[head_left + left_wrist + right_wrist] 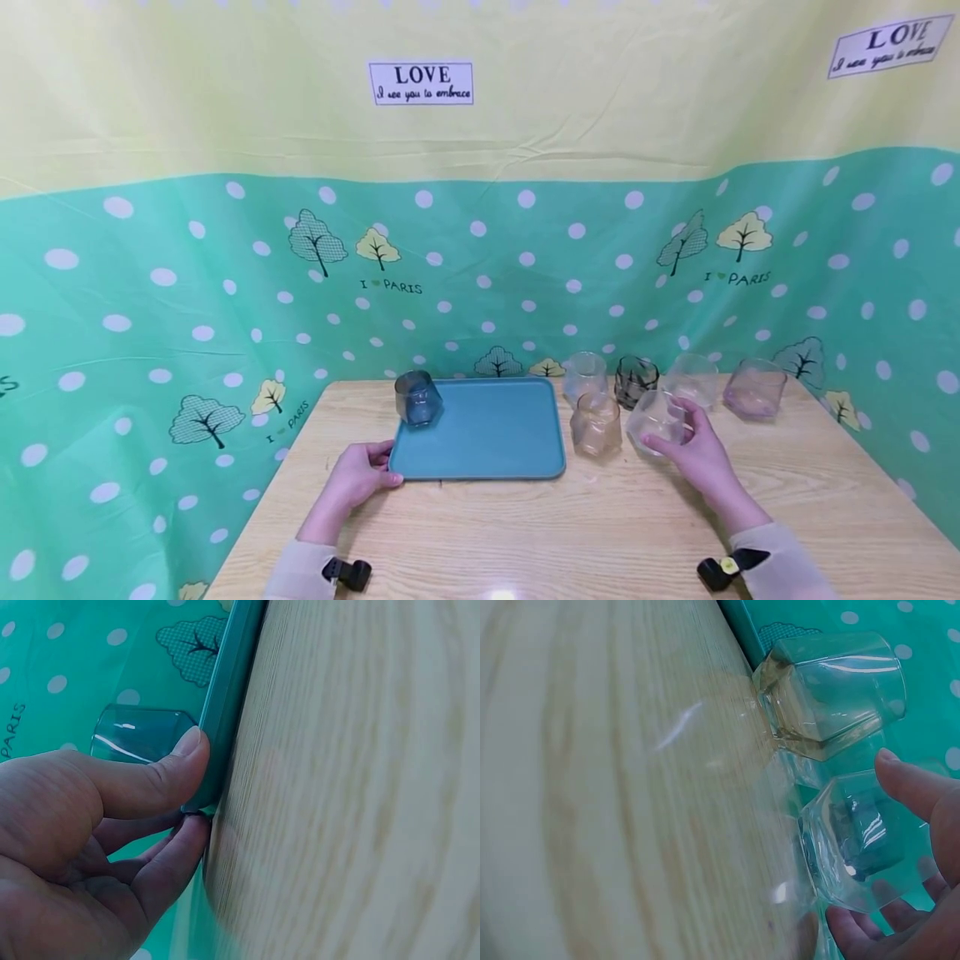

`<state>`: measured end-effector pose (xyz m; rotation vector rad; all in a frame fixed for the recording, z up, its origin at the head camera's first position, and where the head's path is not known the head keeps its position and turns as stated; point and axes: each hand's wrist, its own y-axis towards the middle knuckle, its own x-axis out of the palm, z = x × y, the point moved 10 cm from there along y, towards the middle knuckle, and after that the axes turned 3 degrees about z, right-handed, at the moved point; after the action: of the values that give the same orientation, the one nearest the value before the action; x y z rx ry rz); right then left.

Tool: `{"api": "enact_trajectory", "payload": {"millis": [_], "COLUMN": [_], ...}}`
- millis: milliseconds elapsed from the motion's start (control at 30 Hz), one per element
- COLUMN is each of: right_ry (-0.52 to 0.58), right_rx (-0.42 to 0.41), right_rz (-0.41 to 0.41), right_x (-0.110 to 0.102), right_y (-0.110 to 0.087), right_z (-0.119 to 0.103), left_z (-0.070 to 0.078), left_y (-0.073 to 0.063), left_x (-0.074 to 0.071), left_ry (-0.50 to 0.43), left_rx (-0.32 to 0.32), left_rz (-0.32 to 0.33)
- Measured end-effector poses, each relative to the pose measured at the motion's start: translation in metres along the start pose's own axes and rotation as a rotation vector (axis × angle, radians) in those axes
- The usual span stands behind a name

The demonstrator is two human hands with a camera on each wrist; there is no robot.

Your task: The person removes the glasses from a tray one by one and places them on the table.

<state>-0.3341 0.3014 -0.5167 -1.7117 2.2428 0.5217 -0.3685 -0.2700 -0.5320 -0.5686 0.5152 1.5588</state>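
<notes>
My left hand (360,475) pinches the near left corner of a teal rectangular tray (480,429), thumb on the rim and fingers at its underside in the left wrist view. A smoky blue glass (417,400) stands upright on the tray's far left corner. On the right, a clear faceted glass (654,425) is held by my right hand (699,450), with the thumb on one side and fingers curled round the other. Just left of it stands an amber glass (596,427), which shows large in the right wrist view (825,697).
Along the back right stand a pale clear glass (585,377), a dark grey glass (637,382), another clear glass (693,379) and a pinkish purple glass (753,392). They sit close together on the wooden table (525,533). A green dotted curtain (480,275) hangs behind.
</notes>
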Motion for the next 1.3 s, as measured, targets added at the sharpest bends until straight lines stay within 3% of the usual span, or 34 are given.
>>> {"api": "enact_trajectory", "payload": {"millis": [500, 700, 867, 1067, 1200, 1300], "right_ry": [0.008, 0.006, 0.035, 0.106, 0.149, 0.173], "right_rx": [0.047, 0.036, -0.01, -0.089, -0.125, -0.189], "right_rz": [-0.045, -0.022, 0.058, 0.239, 0.299, 0.285], "right_x": [0.002, -0.002, -0.013, -0.026, -0.021, -0.006], "right_y": [0.004, 0.007, 0.006, -0.007, -0.018, -0.024], "right_z": [-0.003, -0.009, -0.018, -0.044, -0.066, -0.087], "left_z": [0.0, 0.002, 0.004, 0.006, 0.004, 0.002], "left_y": [0.001, 0.002, 0.003, 0.0, -0.001, 0.001], "left_x": [-0.001, -0.003, -0.001, -0.001, -0.001, -0.001], "left_ry": [0.001, 0.006, -0.003, -0.015, -0.014, -0.01], "left_rx": [-0.016, -0.005, -0.003, 0.004, -0.004, -0.013], "left_rz": [-0.009, -0.001, -0.008, -0.007, -0.004, -0.004]}}
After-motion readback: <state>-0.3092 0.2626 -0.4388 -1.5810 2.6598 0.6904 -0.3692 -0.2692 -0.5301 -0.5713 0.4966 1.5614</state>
